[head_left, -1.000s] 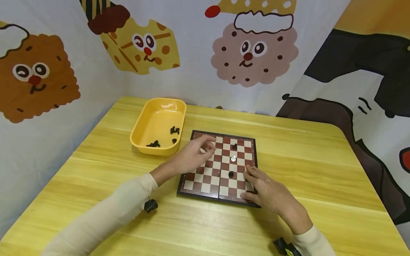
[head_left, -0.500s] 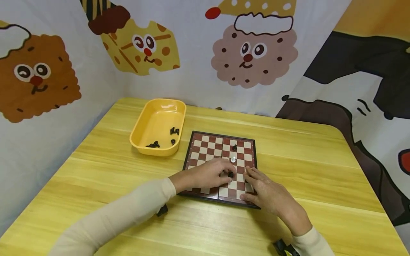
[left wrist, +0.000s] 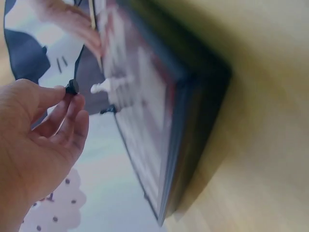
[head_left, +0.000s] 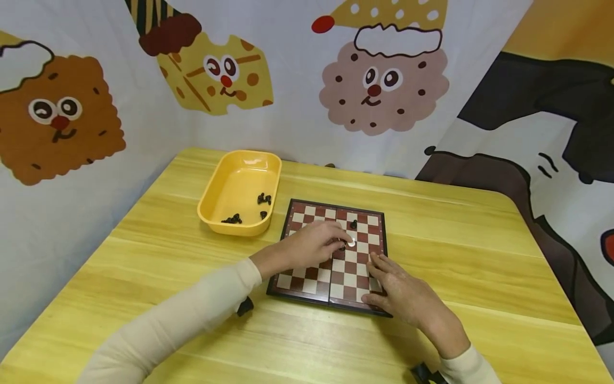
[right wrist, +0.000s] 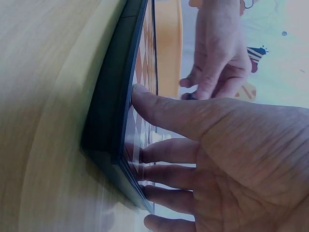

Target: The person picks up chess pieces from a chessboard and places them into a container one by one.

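My left hand is over the middle of a red-and-white chessboard. Thumb and fingertips pinch a small black chess piece, which is raised off the board in the left wrist view. Right beside those fingers a white chess piece stands on the right half, and farther back is another black chess piece. At the board's right edge rests my right hand. In the right wrist view its thumb and spread fingers touch the board's top.
A yellow tray stands behind and left of the board, with several black chess pieces in it. The wooden table meets a cartoon-printed cloth at the back and left.
My left hand moved from the board's left half to the black piece at the right, gripped it and lifted it back toward the white piece. My right hand stayed in place.
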`<state>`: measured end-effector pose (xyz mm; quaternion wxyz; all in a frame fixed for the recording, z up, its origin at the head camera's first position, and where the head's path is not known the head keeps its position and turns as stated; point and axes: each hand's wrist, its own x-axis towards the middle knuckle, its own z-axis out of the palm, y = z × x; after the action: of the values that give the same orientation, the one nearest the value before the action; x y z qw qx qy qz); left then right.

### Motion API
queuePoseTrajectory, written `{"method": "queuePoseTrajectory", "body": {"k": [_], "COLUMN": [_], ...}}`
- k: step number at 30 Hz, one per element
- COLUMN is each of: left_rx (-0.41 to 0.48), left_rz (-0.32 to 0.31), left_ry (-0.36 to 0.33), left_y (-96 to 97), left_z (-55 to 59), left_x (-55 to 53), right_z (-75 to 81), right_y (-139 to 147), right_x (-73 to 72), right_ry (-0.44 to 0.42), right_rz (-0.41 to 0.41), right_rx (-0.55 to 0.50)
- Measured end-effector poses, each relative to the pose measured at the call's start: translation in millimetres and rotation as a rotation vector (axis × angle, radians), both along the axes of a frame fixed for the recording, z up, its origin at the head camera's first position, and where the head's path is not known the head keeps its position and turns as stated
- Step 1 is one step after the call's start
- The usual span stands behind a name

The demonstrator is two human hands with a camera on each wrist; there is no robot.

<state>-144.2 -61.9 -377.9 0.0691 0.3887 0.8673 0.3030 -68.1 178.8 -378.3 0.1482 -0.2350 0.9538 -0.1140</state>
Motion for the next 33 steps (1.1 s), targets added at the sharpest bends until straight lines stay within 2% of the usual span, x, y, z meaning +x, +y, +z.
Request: {"method": "queuePoseTrajectory", "body": {"k": [5, 15, 23, 29, 33], "left_rx": [0.027, 0.042, 0.059, 0.088, 0.106], "left_rz": [0.039, 0.034, 0.129, 0.15, 0.161], "left_ry": [0.018, 0.028, 0.002, 0.043, 0.038], "left_y": [-8.6, -16.7, -18.8, -26.8, -32.6], "left_z": [8.6, 12.3, 12.9, 16.0, 17.1], "left_x": [-3.8, -5.0, -3.2, -7.5, -11.3], "right_z": [0.0, -0.8, -0.9, 0.0, 0.6], "right_y": [0.4, 1.2, 1.5, 0.7, -0.1], "right_x": [0.1, 1.6, 1.1, 0.8, 0.5], "right_ry": [0.003, 0.002, 0.017, 0.006, 0.0], "right_rz": [0.002, 0.002, 0.012, 0.011, 0.006], "right_rx": [-0.006, -0.017, -0.019, -0.02, -0.024]}}
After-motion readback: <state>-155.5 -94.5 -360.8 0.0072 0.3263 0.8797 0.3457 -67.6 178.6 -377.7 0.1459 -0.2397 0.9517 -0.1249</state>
